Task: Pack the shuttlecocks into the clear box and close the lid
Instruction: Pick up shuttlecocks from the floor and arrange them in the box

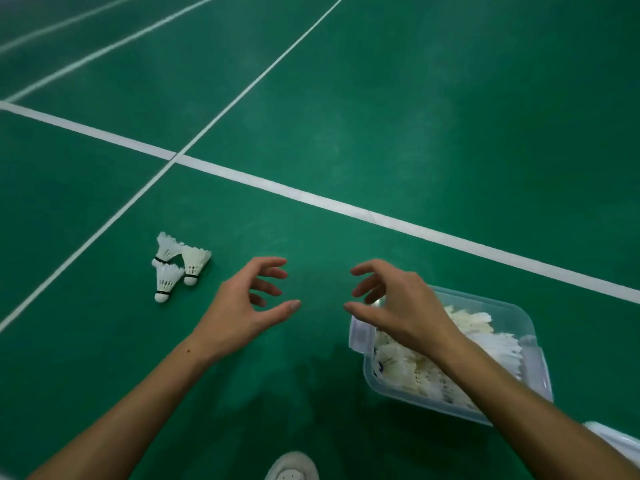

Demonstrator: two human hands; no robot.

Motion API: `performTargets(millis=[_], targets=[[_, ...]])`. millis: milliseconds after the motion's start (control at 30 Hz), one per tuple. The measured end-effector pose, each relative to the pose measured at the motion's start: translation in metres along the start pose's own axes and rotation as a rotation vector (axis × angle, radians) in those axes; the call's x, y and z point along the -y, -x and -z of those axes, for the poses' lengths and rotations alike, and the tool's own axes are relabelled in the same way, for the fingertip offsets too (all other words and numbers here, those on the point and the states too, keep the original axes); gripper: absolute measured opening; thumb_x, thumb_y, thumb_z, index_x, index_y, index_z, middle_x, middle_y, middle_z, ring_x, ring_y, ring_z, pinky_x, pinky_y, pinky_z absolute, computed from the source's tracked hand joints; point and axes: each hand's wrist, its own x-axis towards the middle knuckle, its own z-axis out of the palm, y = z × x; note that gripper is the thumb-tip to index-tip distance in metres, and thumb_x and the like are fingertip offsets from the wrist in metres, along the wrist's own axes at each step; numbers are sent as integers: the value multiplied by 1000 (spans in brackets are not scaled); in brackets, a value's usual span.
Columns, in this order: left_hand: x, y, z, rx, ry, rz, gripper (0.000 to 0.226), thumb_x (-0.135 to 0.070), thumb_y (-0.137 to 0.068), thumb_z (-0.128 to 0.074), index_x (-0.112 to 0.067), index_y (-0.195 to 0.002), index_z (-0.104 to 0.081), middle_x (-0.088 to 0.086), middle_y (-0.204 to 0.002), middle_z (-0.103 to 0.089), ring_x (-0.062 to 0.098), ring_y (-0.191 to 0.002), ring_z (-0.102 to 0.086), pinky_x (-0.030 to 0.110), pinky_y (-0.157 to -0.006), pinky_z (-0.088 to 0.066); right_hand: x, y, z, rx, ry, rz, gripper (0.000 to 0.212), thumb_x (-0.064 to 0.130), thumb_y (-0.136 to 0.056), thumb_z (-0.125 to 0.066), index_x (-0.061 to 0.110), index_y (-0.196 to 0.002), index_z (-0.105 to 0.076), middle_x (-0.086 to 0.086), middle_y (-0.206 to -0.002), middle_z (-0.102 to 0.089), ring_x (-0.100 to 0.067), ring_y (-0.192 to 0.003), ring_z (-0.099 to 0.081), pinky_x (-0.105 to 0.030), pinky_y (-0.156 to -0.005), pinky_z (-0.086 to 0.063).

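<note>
Three white shuttlecocks (pixel 176 265) lie in a small cluster on the green court floor at the left. A clear plastic box (pixel 535 344) stands at the right, uncovered and holding several white shuttlecocks (pixel 408 367). My left hand (pixel 247 304) hovers over the floor to the right of the loose cluster, fingers loosely curled, holding nothing. My right hand (pixel 393 304) hangs above the box's near-left corner, fingers loosely curled and empty. My right forearm crosses over the box and hides part of its contents.
White court lines (pixel 311 199) cross the green floor beyond my hands. A white shoe tip (pixel 292 467) shows at the bottom edge. A pale plastic piece (pixel 620 445), possibly the lid, sits at the bottom right corner.
</note>
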Motion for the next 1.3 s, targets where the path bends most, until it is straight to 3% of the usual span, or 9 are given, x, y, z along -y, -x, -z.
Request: performTargets(millis=[100,233,467,600,833,933,1067,1200,1300], targets=[[42,1,32,-108,18,75,64,-43,-73,-89,-33,-130,-60,-11,-118,-71,16,-96,-73,38,-82,-60,23,-44,-34,32,24,82,53,52,-84,-80,35,-129,-58,20,-102,-74,-1,-88,-70,-40,-85,-61],[89,4,79,-213,-25,176,60,-15,-80,-90,-27,-131,-60,0,-117,-71,24,-96,-73,31,-81,-60,50,-94,-84,99,-4,174,51,49,-85,-79,33,-128,-58,18,-103,-74,-7,-90,-71,-42,-86,-59],[146,-19,159,-349,-313,263,66,-21,-78,-92,-33,-132,-56,-2,-121,-67,17,-105,-67,42,-90,-59,85,-176,-156,179,-13,246,49,44,-88,-77,30,-130,-56,14,-110,-75,-15,-102,-70,-43,-89,-57],[175,-48,177,-259,-506,346,94,-28,-70,-97,-39,-147,-44,8,-140,-50,20,-114,-61,46,-102,-54,103,-215,-195,170,10,309,54,36,-93,-75,24,-139,-49,2,-127,-68,-24,-119,-61,-45,-96,-53],[193,-87,182,-51,-579,381,121,-24,-71,-97,-55,-159,-20,1,-161,-18,19,-87,-69,43,-91,-62,118,-249,-241,179,-19,352,64,19,-96,-73,20,-151,-39,-7,-135,-63,-29,-125,-53,-44,-102,-48],[192,-106,187,98,-638,433,101,-26,-70,-98,-49,-150,-41,2,-163,-16,21,-86,-68,46,-96,-60,109,-253,-245,235,-46,312,62,15,-97,-71,20,-151,-40,-8,-114,-70,-30,-115,-60,-47,-94,-55],[194,-122,185,89,-667,463,45,-35,-68,-97,-31,-100,-66,9,-143,-44,28,-118,-57,48,-110,-50,92,-247,-235,267,-57,275,51,18,-98,-71,20,-144,-49,-6,-119,-73,-27,-112,-65,-47,-92,-57],[187,-111,177,-1,-680,454,32,-35,-70,-96,-25,-77,-66,8,-119,-58,28,-116,-55,37,-89,-45,76,-231,-213,275,-109,231,49,22,-96,-70,23,-140,-49,-1,-116,-74,-26,-102,-68,-48,-89,-57],[160,-95,169,-80,-596,396,29,-32,-72,-95,-18,-76,-69,5,-121,-55,24,-105,-58,36,-86,-47,67,-210,-186,236,-154,216,49,20,-95,-71,20,-140,-51,4,-106,-75,-22,-95,-68,-50,-87,-57]])
